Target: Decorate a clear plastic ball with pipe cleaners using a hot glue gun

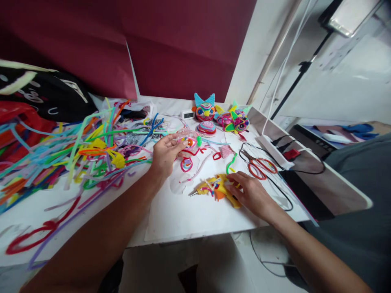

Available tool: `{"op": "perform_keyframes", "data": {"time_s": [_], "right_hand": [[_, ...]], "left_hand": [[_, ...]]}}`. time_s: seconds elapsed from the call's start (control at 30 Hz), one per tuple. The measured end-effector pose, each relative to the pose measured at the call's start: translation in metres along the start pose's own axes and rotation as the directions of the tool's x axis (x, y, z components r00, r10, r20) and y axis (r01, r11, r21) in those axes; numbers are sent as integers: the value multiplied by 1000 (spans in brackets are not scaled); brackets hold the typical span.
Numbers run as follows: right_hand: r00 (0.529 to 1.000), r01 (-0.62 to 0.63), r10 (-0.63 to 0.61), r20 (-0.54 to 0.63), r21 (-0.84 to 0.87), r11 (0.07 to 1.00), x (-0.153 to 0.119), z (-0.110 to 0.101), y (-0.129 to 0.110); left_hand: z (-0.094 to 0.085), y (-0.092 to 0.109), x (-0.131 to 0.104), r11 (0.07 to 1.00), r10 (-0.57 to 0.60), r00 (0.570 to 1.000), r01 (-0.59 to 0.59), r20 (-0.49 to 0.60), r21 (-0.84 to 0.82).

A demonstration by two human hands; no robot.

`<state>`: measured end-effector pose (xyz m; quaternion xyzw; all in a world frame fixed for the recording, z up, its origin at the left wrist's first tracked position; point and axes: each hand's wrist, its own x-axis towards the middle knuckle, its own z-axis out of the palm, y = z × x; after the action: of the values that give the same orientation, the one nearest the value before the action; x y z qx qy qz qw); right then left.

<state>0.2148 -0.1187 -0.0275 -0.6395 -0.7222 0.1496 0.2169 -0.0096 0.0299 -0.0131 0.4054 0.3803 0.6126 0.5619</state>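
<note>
Pinched in my left hand [166,152] is a clear plastic piece [192,145] decorated with coiled pipe cleaners in orange, yellow, pink and green. My right hand [247,190] has its fingers closed about the rear of a yellow hot glue gun [215,185], low over the white table, nozzle pointing left. Part of the gun is hidden by my fingers. A small pipe-cleaner spiral [186,164] lies just below the plastic piece. To the right of these are a green pipe-cleaner scrap [231,162] and red-handled scissors [262,167].
Loose pipe cleaners [100,148] spread over the table's left side. Finished pipe-cleaner figures [205,109] stand at the back beside a small white digital clock [187,115]. A power strip [275,152] with black cables lies along the right edge. Someone in grey [360,191] is at far right.
</note>
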Motion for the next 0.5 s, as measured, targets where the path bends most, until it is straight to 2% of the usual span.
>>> {"op": "perform_keyframes", "data": {"time_s": [0.07, 0.17, 0.33, 0.5], "right_hand": [[985, 139, -149, -83, -120, 983, -3, 4, -12], [958, 252, -277, -77, -236, 938, -4, 14, -31], [946, 242, -312, -92, -442, 864, 3, 28, -42], [939, 258, -337, -69, -506, 823, 8, 29, -41]], "left_hand": [[0, -1, 0, 1000, 5, 1000, -5, 13, -5], [-1, -2, 1, 1000, 9, 1000, -9, 22, -4], [-2, -2, 2, 1000, 3, 1000, -3, 4, 10], [-1, -1, -1, 1000, 11, 1000, -12, 21, 19]]}}
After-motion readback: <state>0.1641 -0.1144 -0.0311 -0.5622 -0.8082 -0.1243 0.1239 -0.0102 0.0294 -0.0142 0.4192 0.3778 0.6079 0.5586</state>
